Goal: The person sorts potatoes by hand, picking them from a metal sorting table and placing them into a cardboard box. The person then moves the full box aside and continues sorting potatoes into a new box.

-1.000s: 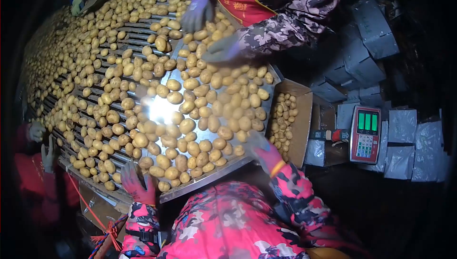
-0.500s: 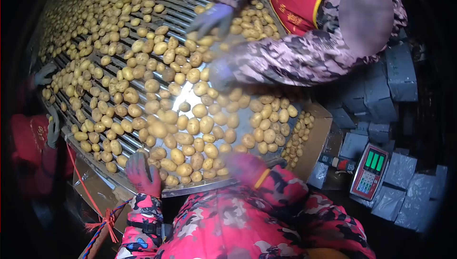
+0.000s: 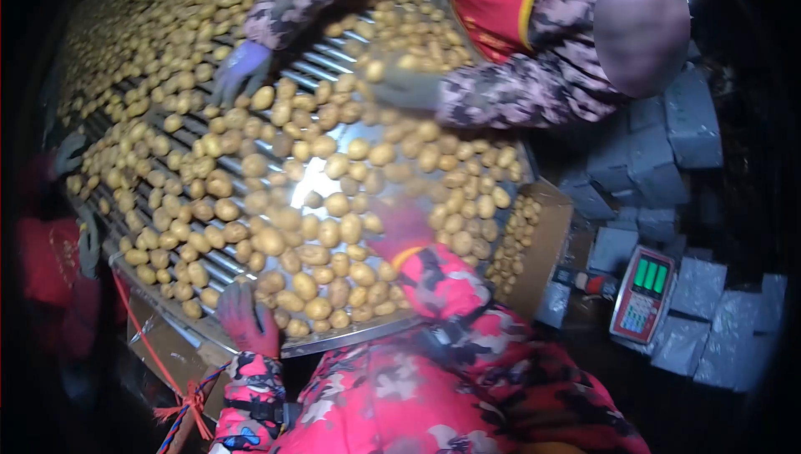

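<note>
My left hand (image 3: 248,318), in a grey and pink work glove, rests at the near metal rim (image 3: 350,337) of the sorting table with its fingers stretched forward and apart. Nothing shows in it. Potatoes (image 3: 305,285) lie just beyond and to its right. Over the right part of the table, my right hand (image 3: 402,227) reaches in among the potatoes, its glove smeared by motion. Its fingers are too blurred to read, and whether it touches or holds a potato cannot be told. Bare bright metal (image 3: 317,185) shows between potatoes to its left.
Across the table a co-worker's two gloved hands (image 3: 242,70) work among potatoes on rollers (image 3: 325,60). At left another person's glove (image 3: 88,241) is at the edge. A cardboard box (image 3: 538,245) with small potatoes, a scale (image 3: 642,295) and wrapped boxes (image 3: 701,287) stand at right.
My right hand has moved from the near rim forward over the potatoes. My left hand stays by the rim. The co-worker's hands have spread apart, one going left along the rollers.
</note>
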`<state>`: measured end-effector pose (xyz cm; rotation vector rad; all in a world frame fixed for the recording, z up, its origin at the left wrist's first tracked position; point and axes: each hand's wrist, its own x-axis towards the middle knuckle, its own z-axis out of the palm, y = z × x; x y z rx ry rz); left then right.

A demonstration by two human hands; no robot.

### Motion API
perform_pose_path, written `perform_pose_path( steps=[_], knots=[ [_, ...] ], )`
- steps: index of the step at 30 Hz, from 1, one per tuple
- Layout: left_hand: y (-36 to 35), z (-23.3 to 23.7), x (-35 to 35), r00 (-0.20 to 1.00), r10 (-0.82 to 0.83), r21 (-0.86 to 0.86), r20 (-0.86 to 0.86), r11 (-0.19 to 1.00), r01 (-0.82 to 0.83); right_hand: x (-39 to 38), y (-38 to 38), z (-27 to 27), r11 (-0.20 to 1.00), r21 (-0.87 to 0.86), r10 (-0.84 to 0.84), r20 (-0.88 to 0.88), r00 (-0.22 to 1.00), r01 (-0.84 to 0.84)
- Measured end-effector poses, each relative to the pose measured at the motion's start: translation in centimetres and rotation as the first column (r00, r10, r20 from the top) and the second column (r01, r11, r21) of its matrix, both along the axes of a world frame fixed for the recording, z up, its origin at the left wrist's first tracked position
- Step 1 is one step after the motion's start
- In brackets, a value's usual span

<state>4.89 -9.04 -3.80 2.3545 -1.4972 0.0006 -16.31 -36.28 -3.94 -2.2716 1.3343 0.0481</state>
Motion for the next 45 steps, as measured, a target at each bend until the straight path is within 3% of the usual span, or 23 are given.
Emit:
perform_pose_path(
  steps=[5, 10, 11, 12, 13, 14, 16, 18, 19, 20, 22, 23, 26, 29, 30, 31, 33, 38, 40, 41, 42, 43, 45],
  knots=[
    [0.4, 0.5, -0.3, 1.000, 0.006, 0.031, 0.026, 0.999, -0.007, 0.9, -1.2, 0.4, 0.999, 0.016, -0.040, 0.012, 0.999, 0.040],
    [-0.2, 1.1, -1.1, 0.995, -0.094, -0.042, 0.030, 0.995, 0.095, -3.7, 1.4, 2.0, 0.904, 0.426, -0.325, 0.719, 0.615, -0.020],
    [-1.3, 0.6, -2.1, 0.983, -0.158, -0.228, -0.096, 0.965, 0.132, -4.1, 2.6, 2.8, 0.923, 0.359, -0.198, 0.750, 0.631, -0.137],
    [-4.2, 3.9, -4.6, 0.833, -0.130, -0.176, -0.538, 0.984, 0.039, -4.3, 4.1, 3.7, 0.920, 0.296, -0.070, 0.768, 0.637, -0.256],
    [-5.7, 5.3, -5.3, 0.263, 0.043, 0.060, -0.964, 0.996, 0.059, -4.5, 6.1, 5.1, 0.862, 0.411, -0.141, 0.756, 0.639, -0.296],
    [-8.5, 6.5, -7.2, -0.148, 0.146, 0.145, -0.978, 0.989, 0.021, -4.3, 7.6, 6.3, 0.787, 0.512, -0.202, 0.742, 0.639, -0.345],
    [-10.6, 3.8, -7.6, -0.701, 0.234, 0.108, -0.673, 0.970, 0.220, -5.3, 7.1, 8.7, 0.755, 0.365, -0.022, 0.845, 0.534, -0.545],
    [-10.7, 1.0, -7.3, -0.951, 0.282, -0.121, -0.126, 0.947, 0.297, -9.0, 7.4, 9.0, 0.545, 0.736, -0.544, 0.675, 0.499, -0.401],
    [-10.2, 3.2, -7.9, -0.890, 0.243, -0.055, -0.387, 0.957, 0.286, -12.3, 7.2, 6.1, 0.314, 0.835, -0.775, 0.501, 0.386, -0.452],
    [-10.5, 5.3, -9.1, -0.758, 0.209, 0.012, -0.618, 0.967, 0.256, -13.6, 6.9, 7.6, 0.364, 0.862, -0.866, 0.452, 0.211, -0.352],
    [-9.8, 6.0, -9.0, -0.912, 0.150, -0.015, -0.381, 0.986, 0.168, -16.1, 6.2, 10.5, 0.455, 0.883, -0.885, 0.436, -0.162, -0.110],
    [-9.2, 7.3, -9.2, -0.851, 0.074, -0.023, -0.519, 0.995, 0.101, -19.1, 6.5, 7.7, 0.590, 0.797, -0.804, 0.594, 0.010, 0.131],
    [-7.9, 10.5, -8.9, -0.827, 0.034, -0.024, -0.562, 0.998, 0.058, -26.5, 9.1, 0.0, 0.446, 0.815, -0.879, 0.477, 0.010, 0.370],
    [-4.8, 10.7, -8.1, -0.758, -0.060, -0.105, -0.649, 0.994, 0.011, -25.7, 10.1, -3.9, 0.678, 0.705, -0.695, 0.525, 0.491, 0.206],
    [-3.5, 10.6, -7.7, -0.725, -0.100, -0.144, -0.682, 0.990, 0.000, -20.0, 10.2, 1.5, 0.305, 0.947, -0.942, 0.284, 0.181, 0.104],
    [-2.4, 11.8, -7.7, -0.722, -0.113, -0.093, -0.683, 0.993, -0.068, -17.0, 9.9, 3.1, 0.345, 0.938, -0.896, 0.315, 0.311, 0.044],
    [0.4, 10.8, -7.4, -0.433, -0.099, -0.078, -0.896, 0.995, -0.066, -12.5, 9.7, 4.8, 0.389, 0.916, -0.745, 0.375, 0.552, -0.097],
    [8.3, 12.4, -7.7, 0.119, -0.126, -0.163, -0.985, 0.907, -0.389, -5.3, 10.8, 5.3, 0.237, 0.935, -0.628, 0.353, 0.693, -0.262],
    [10.9, 14.1, -7.8, 0.073, -0.137, -0.155, -0.988, 0.856, -0.493, -3.4, 11.6, 5.3, 0.056, 0.934, -0.591, 0.315, 0.742, -0.352],
    [12.4, 13.5, -7.5, 0.029, -0.105, -0.104, -0.994, 0.838, -0.535, -3.0, 12.0, 4.0, 0.238, 0.909, -0.441, 0.415, 0.796, -0.342],
    [14.1, 13.8, -7.3, -0.006, -0.054, -0.040, -0.999, 0.810, -0.586, -2.2, 12.5, 3.2, 0.161, 0.912, -0.432, 0.409, 0.804, -0.377],
    [16.6, 10.5, -7.7, -0.254, -0.450, -0.180, -0.856, 0.720, -0.670, -1.5, 12.9, 2.4, 0.083, 0.910, -0.421, 0.401, 0.814, -0.406],
    [20.5, 13.6, -7.8, -0.376, -0.554, -0.075, -0.743, 0.627, -0.775, -0.1, 15.0, 3.0, 0.053, 0.980, -0.576, 0.185, 0.796, -0.190]
  ],
)
